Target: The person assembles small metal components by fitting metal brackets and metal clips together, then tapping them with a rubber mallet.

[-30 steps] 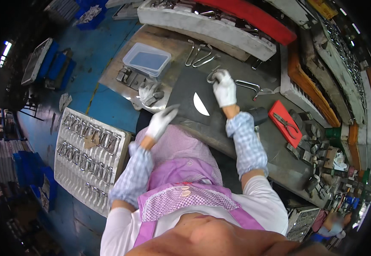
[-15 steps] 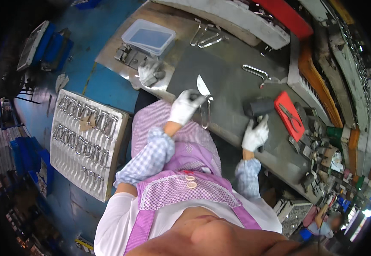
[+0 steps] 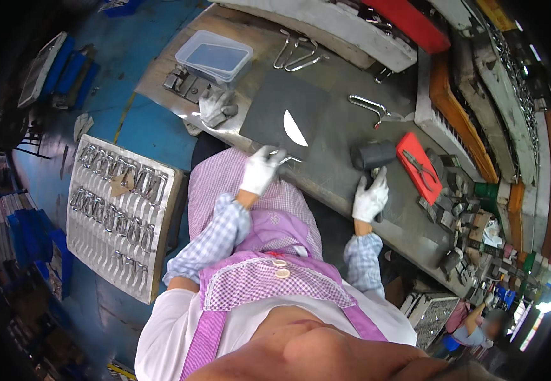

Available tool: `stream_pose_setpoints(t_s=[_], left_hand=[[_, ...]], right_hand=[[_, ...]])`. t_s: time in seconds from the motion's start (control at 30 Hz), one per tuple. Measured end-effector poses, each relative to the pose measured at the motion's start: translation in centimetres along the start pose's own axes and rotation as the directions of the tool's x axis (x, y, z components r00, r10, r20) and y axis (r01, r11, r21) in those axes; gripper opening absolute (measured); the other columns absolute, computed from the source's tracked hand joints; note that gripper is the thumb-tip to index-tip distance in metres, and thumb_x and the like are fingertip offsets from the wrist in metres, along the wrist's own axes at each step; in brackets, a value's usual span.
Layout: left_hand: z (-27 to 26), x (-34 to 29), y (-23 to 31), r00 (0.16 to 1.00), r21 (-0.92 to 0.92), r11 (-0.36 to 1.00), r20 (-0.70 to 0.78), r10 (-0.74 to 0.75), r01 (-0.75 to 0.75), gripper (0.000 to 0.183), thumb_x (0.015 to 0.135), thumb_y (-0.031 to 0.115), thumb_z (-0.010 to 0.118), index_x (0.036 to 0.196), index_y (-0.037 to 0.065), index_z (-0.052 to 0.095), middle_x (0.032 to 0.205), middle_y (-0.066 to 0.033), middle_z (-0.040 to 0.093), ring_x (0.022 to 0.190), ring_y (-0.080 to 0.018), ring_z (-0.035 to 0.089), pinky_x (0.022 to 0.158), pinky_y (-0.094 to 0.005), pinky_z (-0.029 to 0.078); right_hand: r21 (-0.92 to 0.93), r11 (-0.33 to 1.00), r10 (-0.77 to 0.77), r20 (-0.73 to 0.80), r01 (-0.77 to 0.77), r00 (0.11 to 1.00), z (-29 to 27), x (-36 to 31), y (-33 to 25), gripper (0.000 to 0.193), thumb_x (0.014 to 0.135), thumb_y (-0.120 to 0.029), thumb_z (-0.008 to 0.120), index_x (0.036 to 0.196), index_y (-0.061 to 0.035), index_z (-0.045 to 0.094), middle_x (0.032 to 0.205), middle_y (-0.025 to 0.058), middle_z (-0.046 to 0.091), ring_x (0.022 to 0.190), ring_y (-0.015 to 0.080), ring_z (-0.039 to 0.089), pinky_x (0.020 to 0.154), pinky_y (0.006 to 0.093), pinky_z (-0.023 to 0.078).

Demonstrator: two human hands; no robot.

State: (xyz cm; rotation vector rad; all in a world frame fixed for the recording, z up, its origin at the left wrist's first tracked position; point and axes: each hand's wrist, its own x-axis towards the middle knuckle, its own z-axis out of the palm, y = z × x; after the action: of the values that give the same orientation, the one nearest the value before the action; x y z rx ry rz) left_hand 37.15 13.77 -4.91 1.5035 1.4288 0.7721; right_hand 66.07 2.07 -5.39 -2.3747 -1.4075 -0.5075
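by white-gloved left hand (image 3: 260,170) a bent silver rod (image 3: 290,159) is gripped, by right hand (image 3: 370,197) a black cylindrical mallet (image 3: 372,154), likely for control.

This looks like a metalworking workshop in a factory: the steel-topped workbench (image 3: 339,181) bears a dark-headed mallet (image 3: 372,155) and, to its right, pliers (image 3: 419,168) on a red pad (image 3: 415,142). At left, a slotted tray (image 3: 98,244) holds rows of shiny bent metal parts (image 3: 117,219); beyond, a yellow line (image 3: 123,117) marks the blue floor (image 3: 120,63).
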Motion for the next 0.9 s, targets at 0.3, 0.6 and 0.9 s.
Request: stream_pose_setpoints(t_s=[0.3, 0.6, 0.9], left_hand=[[-6.7, 3.8, 4.3, 0.785, -0.648, 0.447, 0.544, -0.296, 0.617, 0.043, 0.095, 0.047, 0.057, 0.103, 0.005, 0.061, 0.070, -0.0011, 0.057, 0.053, -0.0097, 0.050, 0.048, -0.0268, 0.042], [-1.3, 6.5, -3.3, 0.982, 0.217, 0.976, 0.186, -0.044, 0.003, 0.020, 0.094, 0.013, 0.049, 0.100, 0.000, 0.062, 0.079, -0.0136, 0.063, 0.045, -0.0196, 0.057, 0.045, -0.0303, 0.049], [-4.9, 1.8, 2.6, 0.864, -0.306, 0.855, 0.425, -0.272, 0.419, 0.043, 0.094, 0.038, 0.061, 0.111, -0.001, 0.059, 0.071, -0.0043, 0.061, 0.057, -0.0133, 0.057, 0.057, -0.0277, 0.048]], right_hand=[[0.628, 0.245, 0.097, 0.742, -0.738, 0.664, -4.1, 6.9, -5.4, 0.027, 0.086, -0.021, 0.070, 0.099, 0.0019, 0.065, 0.067, 0.0004, 0.054, 0.051, 0.0081, 0.045, 0.047, 0.0251, 0.036], [0.306, 0.635, -0.737, -0.037, 0.710, 0.675, -5.7, 6.0, -11.5, 0.033, 0.085, -0.012, 0.059, 0.117, -0.0037, 0.061, 0.107, 0.0134, 0.066, 0.098, 0.0314, 0.063, 0.087, 0.0406, 0.051], [0.095, 0.984, -0.164, 0.125, 0.153, 0.979, -6.0, 8.8, -3.6, 0.029, 0.073, -0.020, 0.075, 0.100, -0.0101, 0.070, 0.096, 0.0098, 0.070, 0.082, 0.0279, 0.068, 0.070, 0.0423, 0.053]])
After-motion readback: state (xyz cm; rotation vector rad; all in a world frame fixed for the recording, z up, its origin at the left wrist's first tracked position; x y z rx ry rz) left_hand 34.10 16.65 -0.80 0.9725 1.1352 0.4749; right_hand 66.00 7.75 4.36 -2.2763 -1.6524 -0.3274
